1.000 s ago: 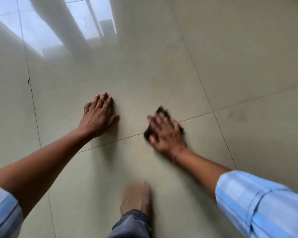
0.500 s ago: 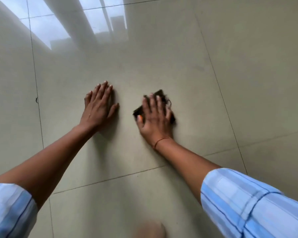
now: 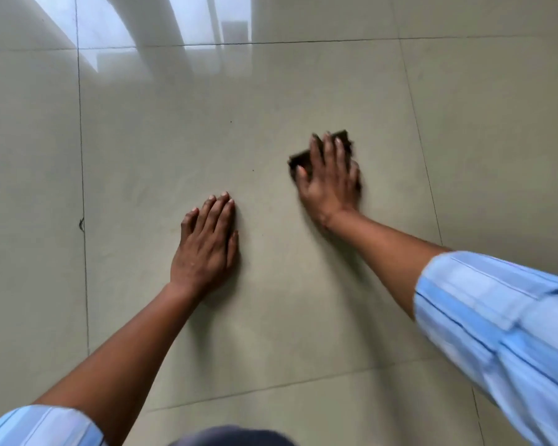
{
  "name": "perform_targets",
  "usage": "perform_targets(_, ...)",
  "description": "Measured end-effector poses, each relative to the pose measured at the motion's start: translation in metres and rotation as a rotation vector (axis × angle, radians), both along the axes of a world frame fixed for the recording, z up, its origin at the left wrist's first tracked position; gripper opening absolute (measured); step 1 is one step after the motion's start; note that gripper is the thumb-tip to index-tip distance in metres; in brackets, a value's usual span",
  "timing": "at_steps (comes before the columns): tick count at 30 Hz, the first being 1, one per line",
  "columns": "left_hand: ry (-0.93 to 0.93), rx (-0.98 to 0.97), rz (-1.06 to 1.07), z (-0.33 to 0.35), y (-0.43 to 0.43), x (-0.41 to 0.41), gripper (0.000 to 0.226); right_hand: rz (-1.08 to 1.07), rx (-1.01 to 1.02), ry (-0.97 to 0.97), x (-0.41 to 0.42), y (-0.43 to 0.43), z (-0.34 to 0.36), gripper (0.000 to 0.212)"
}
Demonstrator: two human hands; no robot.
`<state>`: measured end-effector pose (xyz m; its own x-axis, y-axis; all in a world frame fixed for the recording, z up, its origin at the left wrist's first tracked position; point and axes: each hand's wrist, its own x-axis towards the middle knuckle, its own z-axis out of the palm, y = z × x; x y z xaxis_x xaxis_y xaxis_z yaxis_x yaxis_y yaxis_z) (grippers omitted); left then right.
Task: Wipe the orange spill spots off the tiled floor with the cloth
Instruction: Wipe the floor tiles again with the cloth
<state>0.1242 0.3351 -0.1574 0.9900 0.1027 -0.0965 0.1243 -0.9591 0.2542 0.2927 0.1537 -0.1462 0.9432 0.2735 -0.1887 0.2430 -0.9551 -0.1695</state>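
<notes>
Right hand: fingers spread, pressing dark cloth flat on tiled floor. Left hand, at 8 o'clock: fingers together, palm flat on tile.

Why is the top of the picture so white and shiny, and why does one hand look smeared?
In the head view, the white patch is window light reflected in the glossy floor; the right hand pressing the dark cloth and the striped sleeve are motion-blurred, while the left hand lying flat looks sharp; both hands cast soft shadows on the tile.
</notes>
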Motion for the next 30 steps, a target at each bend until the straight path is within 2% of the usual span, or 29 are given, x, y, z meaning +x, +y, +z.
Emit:
perform_targets(1, -0.018, 0.007, 0.017, -0.001, 0.0, 0.002, 0.054, 0.021, 0.016, -0.021, 0.004, 0.024, -0.001, 0.065)
perform_targets(3, -0.004, 0.007, 0.063, -0.002, -0.002, 0.001, 0.055, 0.198, 0.074, 0.004, -0.033, 0.049, -0.005, 0.065)
perform_targets(6, 0.059, -0.007, 0.09, 0.013, -0.005, 0.001, 0.057, 0.45, 0.077, 0.097, -0.121, -0.008, 0.014, 0.065)
perform_targets(8, 0.098, 0.007, 0.083, 0.018, -0.006, 0.003, 0.058, 0.464, 0.072, 0.129, -0.112, -0.049, 0.016, 0.065)
perform_targets(9, 0.099, 0.017, 0.086, 0.017, -0.004, 0.003, 0.058, 0.403, 0.068, 0.117, -0.088, -0.047, 0.012, 0.065)
perform_targets(11, 0.077, 0.02, 0.085, 0.01, -0.002, 0.005, 0.057, 0.17, 0.077, 0.05, -0.029, -0.007, 0.004, 0.065)
perform_targets(13, 0.061, 0.016, 0.066, 0.004, -0.003, 0.002, 0.056, 0.097, 0.052, 0.037, -0.004, 0.047, 0.002, 0.066)
perform_targets(16, 0.014, -0.004, 0.095, 0.005, 0.006, 0.013, 0.054, 0.348, 0.084, 0.041, -0.058, 0.047, 0.0, 0.067)
perform_targets(18, 0.005, -0.021, 0.272, 0.009, 0.026, 0.032, 0.053, 0.47, 0.107, 0.063, -0.088, -0.001, 0.006, 0.067)
perform_targets(19, 0.024, -0.008, 0.343, 0.008, 0.038, 0.041, 0.054, 0.438, 0.124, 0.076, -0.081, -0.018, 0.006, 0.066)
perform_targets(21, 0.06, 0.035, 0.389, 0.003, 0.051, 0.047, 0.057, 0.204, 0.107, 0.05, -0.029, -0.024, 0.002, 0.064)
perform_targets(23, 0.042, 0.07, 0.385, -0.006, 0.055, 0.047, 0.06, -0.078, 0.083, -0.011, 0.047, 0.02, -0.004, 0.064)
perform_targets(24, 0.041, 0.074, 0.384, -0.009, 0.054, 0.045, 0.06, -0.116, 0.079, -0.013, 0.075, 0.054, -0.006, 0.064)
perform_targets(26, 0.037, 0.079, 0.372, -0.008, 0.051, 0.044, 0.06, -0.006, 0.065, 0.006, 0.084, 0.115, -0.007, 0.065)
perform_targets(27, 0.036, 0.078, 0.375, -0.006, 0.051, 0.046, 0.059, 0.122, 0.062, 0.017, 0.067, 0.134, -0.009, 0.065)
perform_targets(30, 0.067, 0.048, 0.382, 0.003, 0.052, 0.048, 0.06, 0.518, 0.066, 0.014, -0.019, 0.098, 0.001, 0.066)
